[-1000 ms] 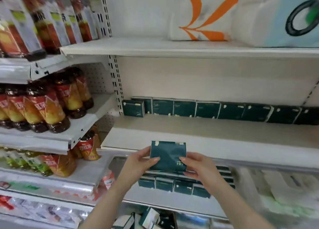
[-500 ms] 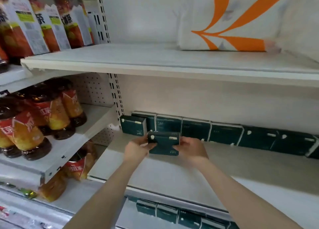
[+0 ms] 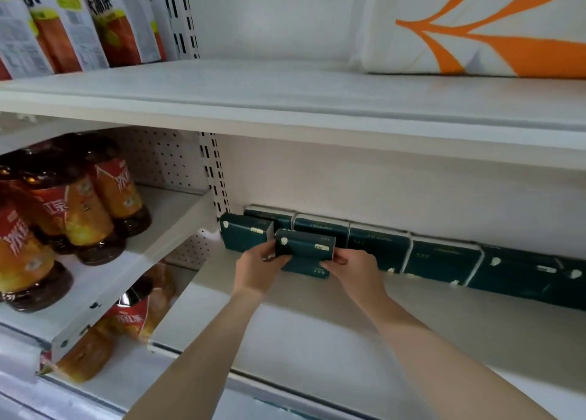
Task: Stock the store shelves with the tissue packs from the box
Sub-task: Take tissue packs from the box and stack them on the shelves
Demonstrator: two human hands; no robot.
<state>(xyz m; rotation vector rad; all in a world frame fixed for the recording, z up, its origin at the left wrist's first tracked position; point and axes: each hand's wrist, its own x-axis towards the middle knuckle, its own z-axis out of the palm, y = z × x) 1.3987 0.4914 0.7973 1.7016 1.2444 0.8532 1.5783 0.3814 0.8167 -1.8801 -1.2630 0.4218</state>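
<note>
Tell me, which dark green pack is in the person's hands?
The tissue pack at the front, gripped between left hand and right hand; the other packs stand farther back on the shelf, none held.

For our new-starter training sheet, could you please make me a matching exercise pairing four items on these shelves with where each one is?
Things
1. held tissue pack
2. row of tissue packs
3. tea bottles
4. orange-and-white package

Places
A. on the upper shelf, at the right
B. between the left hand and right hand
C. along the back wall of the middle shelf
D. on the neighbouring shelf to the left

Pairs: 1-B, 2-C, 3-D, 4-A
</note>
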